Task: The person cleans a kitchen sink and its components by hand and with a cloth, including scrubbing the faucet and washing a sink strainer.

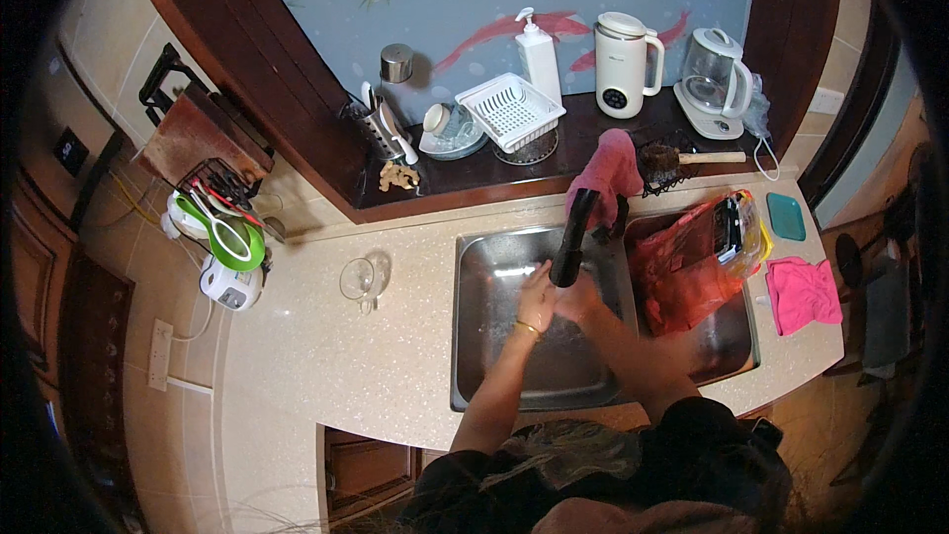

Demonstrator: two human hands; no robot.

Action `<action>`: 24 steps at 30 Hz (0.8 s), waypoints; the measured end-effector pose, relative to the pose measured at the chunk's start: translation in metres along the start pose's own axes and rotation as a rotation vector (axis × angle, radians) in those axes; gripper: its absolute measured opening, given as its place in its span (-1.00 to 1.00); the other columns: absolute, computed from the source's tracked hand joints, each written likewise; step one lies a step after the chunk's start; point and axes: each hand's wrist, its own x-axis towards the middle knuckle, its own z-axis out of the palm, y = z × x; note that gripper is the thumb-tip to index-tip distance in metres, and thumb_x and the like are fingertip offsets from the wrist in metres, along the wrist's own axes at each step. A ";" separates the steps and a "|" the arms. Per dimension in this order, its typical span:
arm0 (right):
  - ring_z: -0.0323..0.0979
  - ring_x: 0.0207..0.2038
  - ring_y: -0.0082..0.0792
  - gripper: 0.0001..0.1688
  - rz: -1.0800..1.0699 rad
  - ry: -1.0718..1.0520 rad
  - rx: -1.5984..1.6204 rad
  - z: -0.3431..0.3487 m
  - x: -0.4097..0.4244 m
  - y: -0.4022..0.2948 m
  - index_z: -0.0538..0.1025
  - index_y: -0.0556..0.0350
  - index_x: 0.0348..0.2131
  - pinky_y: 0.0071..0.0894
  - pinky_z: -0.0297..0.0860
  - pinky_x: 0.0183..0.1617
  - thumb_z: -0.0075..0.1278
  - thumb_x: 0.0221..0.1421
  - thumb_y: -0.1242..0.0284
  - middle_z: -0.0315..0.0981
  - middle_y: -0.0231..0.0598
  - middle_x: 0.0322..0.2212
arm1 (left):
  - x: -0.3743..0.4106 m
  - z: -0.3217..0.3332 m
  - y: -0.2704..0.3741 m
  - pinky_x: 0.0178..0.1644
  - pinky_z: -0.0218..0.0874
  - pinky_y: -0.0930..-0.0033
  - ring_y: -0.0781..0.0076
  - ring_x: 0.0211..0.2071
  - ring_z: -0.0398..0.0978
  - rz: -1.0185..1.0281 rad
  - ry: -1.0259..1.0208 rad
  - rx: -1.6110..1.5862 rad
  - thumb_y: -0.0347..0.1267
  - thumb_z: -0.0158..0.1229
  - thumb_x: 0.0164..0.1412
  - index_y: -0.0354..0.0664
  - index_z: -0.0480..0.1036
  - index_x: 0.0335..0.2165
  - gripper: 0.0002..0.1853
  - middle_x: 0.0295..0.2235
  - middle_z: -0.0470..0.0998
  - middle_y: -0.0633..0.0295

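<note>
Both my hands are together under the black faucet (568,256), above the left basin of a stainless steel sink (489,356). My left hand (540,300), with a gold bracelet (528,327) at the wrist, has its fingers extended and nothing visible in it. Against it rests my right hand (578,300), blurred and partly covered by the spout, so its fingers cannot be made out. Water appears to run onto the hands. A pink cloth (612,163) drapes over the back of the faucet.
The right basin holds a red plastic bag (682,267) with plastic containers (730,230). Beside it lie a pink cloth (804,295) and a teal tray (786,216). A glass cup (358,279) stands left on the counter. Behind are a white dish rack (511,111) and a glass kettle (712,78).
</note>
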 end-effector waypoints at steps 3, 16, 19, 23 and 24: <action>0.39 -0.23 -0.15 -0.44 -0.044 -0.048 -0.014 -0.011 0.012 0.007 0.40 0.00 -0.22 -0.01 0.31 -0.15 -0.21 0.06 -0.06 0.42 -0.18 -0.29 | -0.012 0.023 -0.006 0.19 -0.18 0.09 -0.02 0.09 0.13 -0.063 0.027 -0.402 -0.48 -0.05 -0.01 -0.13 0.27 0.01 -0.49 0.05 0.23 -0.03; 0.32 -0.32 -0.53 -0.66 0.270 0.115 0.103 0.075 -0.034 -0.002 0.33 -0.10 -0.10 -0.49 0.28 -0.29 -0.23 0.20 0.18 0.34 -0.42 -0.33 | 0.013 -0.009 -0.047 0.15 -0.02 0.15 0.08 0.08 0.20 -0.517 0.127 0.306 0.03 -0.13 0.14 0.01 0.24 0.06 -0.43 0.01 0.31 -0.04; 0.14 -0.56 -0.71 -0.71 0.307 0.125 -0.171 0.104 -0.042 -0.011 0.35 -0.14 -0.22 -0.66 0.12 -0.58 -0.21 0.19 0.13 0.20 -0.58 -0.55 | 0.004 -0.033 -0.068 0.06 0.10 0.09 0.17 -0.04 0.33 -0.999 -0.230 -0.883 0.09 -0.18 0.17 -0.04 0.22 0.06 -0.38 -0.08 0.38 -0.01; 0.02 -0.70 -0.73 -0.68 0.299 0.203 -0.153 0.127 -0.042 -0.016 0.37 -0.14 -0.26 -0.71 -0.06 -0.71 -0.31 0.22 0.12 0.08 -0.62 -0.68 | -0.009 -0.059 -0.018 -0.20 0.32 0.27 0.27 -0.23 0.43 -0.865 -0.230 -1.382 0.19 -0.18 0.11 -0.07 0.23 0.04 -0.29 -0.17 0.43 0.09; 0.05 -0.69 -0.72 -0.67 0.298 0.212 -0.152 0.128 -0.039 -0.013 0.37 -0.12 -0.26 -0.69 -0.01 -0.69 -0.31 0.22 0.12 0.09 -0.61 -0.67 | -0.010 -0.069 -0.006 -0.24 0.33 0.19 0.21 -0.28 0.45 -0.818 -0.227 -1.386 0.19 -0.21 0.12 -0.12 0.26 0.00 -0.29 -0.21 0.45 0.06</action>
